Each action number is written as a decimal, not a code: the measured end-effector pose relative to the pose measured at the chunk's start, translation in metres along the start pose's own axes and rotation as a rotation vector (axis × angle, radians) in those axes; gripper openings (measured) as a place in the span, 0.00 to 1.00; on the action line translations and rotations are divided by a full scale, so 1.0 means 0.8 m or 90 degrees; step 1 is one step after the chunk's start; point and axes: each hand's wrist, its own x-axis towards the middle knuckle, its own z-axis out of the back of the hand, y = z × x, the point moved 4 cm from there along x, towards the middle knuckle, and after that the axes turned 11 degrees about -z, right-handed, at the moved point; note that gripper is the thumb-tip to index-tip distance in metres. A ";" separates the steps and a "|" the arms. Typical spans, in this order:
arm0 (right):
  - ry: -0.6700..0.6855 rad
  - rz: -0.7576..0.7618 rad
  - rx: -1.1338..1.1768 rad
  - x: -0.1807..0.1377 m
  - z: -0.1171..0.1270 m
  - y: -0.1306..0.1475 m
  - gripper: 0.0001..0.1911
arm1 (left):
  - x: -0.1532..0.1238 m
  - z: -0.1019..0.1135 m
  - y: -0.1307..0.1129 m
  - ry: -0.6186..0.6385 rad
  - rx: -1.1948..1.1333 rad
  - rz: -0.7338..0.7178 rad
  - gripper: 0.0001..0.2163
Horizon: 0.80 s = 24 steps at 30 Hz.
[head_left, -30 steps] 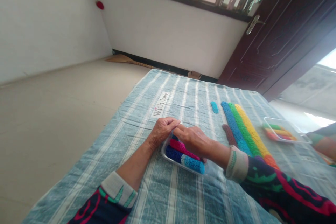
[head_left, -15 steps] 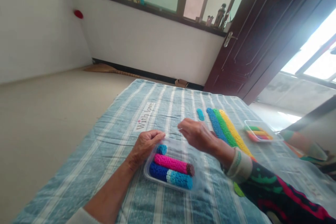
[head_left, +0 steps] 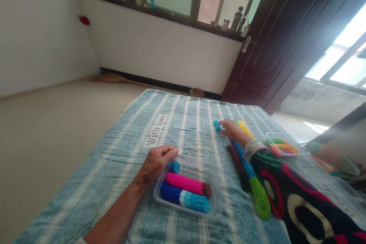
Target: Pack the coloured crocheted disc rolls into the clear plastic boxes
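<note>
My left hand (head_left: 156, 164) grips the upper left corner of a clear plastic box (head_left: 214, 183), thumb along the rim. Inside lie a short blue stack of discs (head_left: 174, 167), a pink stack with a brown end (head_left: 185, 183) and a dark blue, white and light blue stack (head_left: 185, 197). Farther back on the right, my right hand (head_left: 231, 129) has its fingertips closed around a short light blue stack of discs (head_left: 216, 126), which rests on the cloth. Beneath its wrist runs a long blue and green stack (head_left: 259, 194), partly covered by the sleeve.
A dark brown stack (head_left: 238, 167) and a yellow stack (head_left: 246, 129) lie beside the blue and green one. Farther right sits another clear box (head_left: 281, 146) with coloured stacks. The striped cloth (head_left: 122, 175) covers the table; a larger clear container (head_left: 328, 190) stands at the right.
My right hand has moved away from above the box, back and to the right, to the light blue stack. The brown stack has come into sight. My left hand stays on the box.
</note>
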 end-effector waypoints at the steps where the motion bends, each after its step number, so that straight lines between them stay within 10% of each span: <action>1: 0.004 -0.001 -0.005 0.002 -0.001 0.001 0.23 | 0.000 0.000 0.001 0.003 0.001 0.001 0.13; 24: 0.003 -0.014 -0.020 0.015 -0.007 0.004 0.19 | 0.002 0.000 0.010 0.003 -0.001 -0.001 0.14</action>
